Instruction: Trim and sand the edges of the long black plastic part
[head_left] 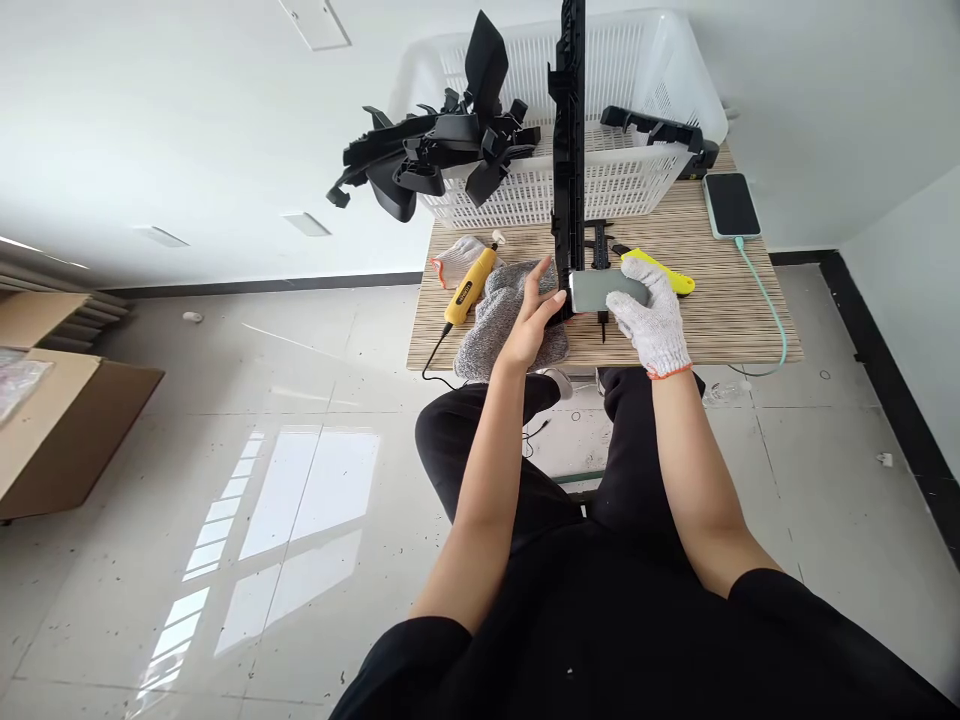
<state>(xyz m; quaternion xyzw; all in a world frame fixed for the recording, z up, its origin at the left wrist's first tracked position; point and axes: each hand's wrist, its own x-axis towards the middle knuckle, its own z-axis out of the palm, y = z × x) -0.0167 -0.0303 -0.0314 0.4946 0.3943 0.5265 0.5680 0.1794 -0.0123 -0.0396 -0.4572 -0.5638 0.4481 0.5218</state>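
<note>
My bare left hand (pixel 529 322) holds the lower end of a long black plastic strip (pixel 568 150), with some fingers stretched along its left side. The strip stands up over the table towards the basket. My right hand (pixel 654 315), in a white knit glove with an orange cuff, is closed on a flat grey-green pad (pixel 596 291). The pad's left end meets the strip's right side near its bottom. Beneath my left hand lies a grey cloth (pixel 487 335). A black caliper (pixel 601 250) and a yellow utility knife (pixel 664 270) lie behind the pad.
A white basket (pixel 502 205) at the back holds black plastic parts (pixel 457 140), some jutting over its left side. A yellow corded rotary tool (pixel 471 287) and another glove (pixel 456 256) lie left. A phone (pixel 732 207) with a green cable lies right. A cardboard box (pixel 82 420) stands far left.
</note>
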